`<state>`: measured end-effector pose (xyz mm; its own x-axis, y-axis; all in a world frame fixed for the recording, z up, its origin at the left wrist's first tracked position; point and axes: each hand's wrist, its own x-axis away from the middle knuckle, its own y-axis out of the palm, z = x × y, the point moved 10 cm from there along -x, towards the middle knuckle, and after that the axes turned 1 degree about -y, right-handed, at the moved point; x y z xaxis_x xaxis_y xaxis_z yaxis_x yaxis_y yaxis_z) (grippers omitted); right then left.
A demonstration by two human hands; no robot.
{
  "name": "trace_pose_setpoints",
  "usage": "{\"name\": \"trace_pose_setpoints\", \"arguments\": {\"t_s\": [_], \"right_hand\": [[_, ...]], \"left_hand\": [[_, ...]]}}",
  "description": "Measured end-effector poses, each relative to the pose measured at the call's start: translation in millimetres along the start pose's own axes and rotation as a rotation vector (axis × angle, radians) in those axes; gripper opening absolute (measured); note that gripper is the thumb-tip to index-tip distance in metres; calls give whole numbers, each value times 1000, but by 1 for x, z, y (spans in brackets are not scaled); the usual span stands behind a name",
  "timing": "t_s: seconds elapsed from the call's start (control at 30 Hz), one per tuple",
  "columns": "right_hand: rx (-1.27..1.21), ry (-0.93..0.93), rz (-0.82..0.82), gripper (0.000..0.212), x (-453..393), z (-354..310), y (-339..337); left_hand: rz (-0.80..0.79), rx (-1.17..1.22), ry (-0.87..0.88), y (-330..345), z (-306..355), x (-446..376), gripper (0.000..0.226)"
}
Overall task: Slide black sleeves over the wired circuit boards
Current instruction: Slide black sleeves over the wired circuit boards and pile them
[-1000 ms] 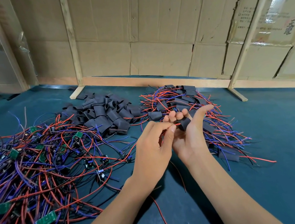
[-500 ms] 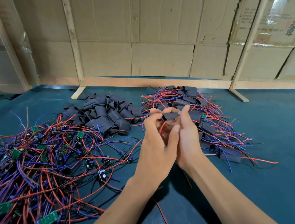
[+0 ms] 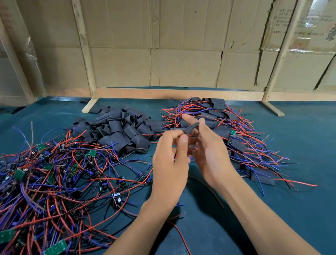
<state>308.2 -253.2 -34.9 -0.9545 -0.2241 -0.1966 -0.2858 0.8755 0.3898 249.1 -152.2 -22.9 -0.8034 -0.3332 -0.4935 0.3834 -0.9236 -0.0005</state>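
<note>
My right hand [image 3: 208, 151] pinches a black sleeve [image 3: 192, 128] between thumb and fingers, raised above the mat. My left hand [image 3: 170, 159] is beside it, fingers curled, its fingertips at the sleeve's left end. Red and black wires [image 3: 185, 241] trail down from between the hands toward me; the board they belong to is hidden by the fingers. A heap of loose black sleeves [image 3: 120, 129] lies behind the hands. Unsleeved green boards with red, blue and black wires [image 3: 41, 188] sprawl to the left. Sleeved boards [image 3: 228, 131] are piled at the right.
Everything sits on a dark teal mat [image 3: 320, 170]. Cardboard walls on a wooden frame [image 3: 187, 70] close off the back, with wooden feet [image 3: 272, 108] resting on the mat.
Both hands have drawn slightly apart and lifted the sleeve; the right hand's fingers have moved from cupping it to pinching it, while the left fingers moved to its left end.
</note>
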Motion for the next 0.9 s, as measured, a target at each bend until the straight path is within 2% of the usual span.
{"name": "trace_pose_setpoints", "arguments": {"t_s": [0.1,0.23,0.33,0.5,0.57,0.67,0.7,0.8,0.9], "right_hand": [[-9,-20,31,47,-3,-3,-7],[-105,-85,-15,38,-5,-14,-8],[-118,-91,-92,30,-4,-16,-5],[-85,-65,-220,34,-4,-23,-5],[-53,-54,-218,35,-5,-23,-8],[-47,-55,-144,29,-7,-23,-16],[-53,-57,-115,27,-8,-23,-19],[-67,-73,-51,19,-9,-24,-26],[-65,-78,-26,15,-8,-24,-27]], "left_hand": [[25,-49,-2,-6,-2,-3,7],[50,37,-91,-11,-10,-6,9],[43,121,-130,-12,-13,-5,10],[33,231,-146,-12,-16,-6,11],[-3,179,-112,-8,-14,-6,19],[-61,66,-34,-1,-6,-5,47],[-74,12,-11,1,-5,-5,50],[-96,-133,34,6,-5,-5,41],[-76,-142,15,2,-5,-4,41]]}}
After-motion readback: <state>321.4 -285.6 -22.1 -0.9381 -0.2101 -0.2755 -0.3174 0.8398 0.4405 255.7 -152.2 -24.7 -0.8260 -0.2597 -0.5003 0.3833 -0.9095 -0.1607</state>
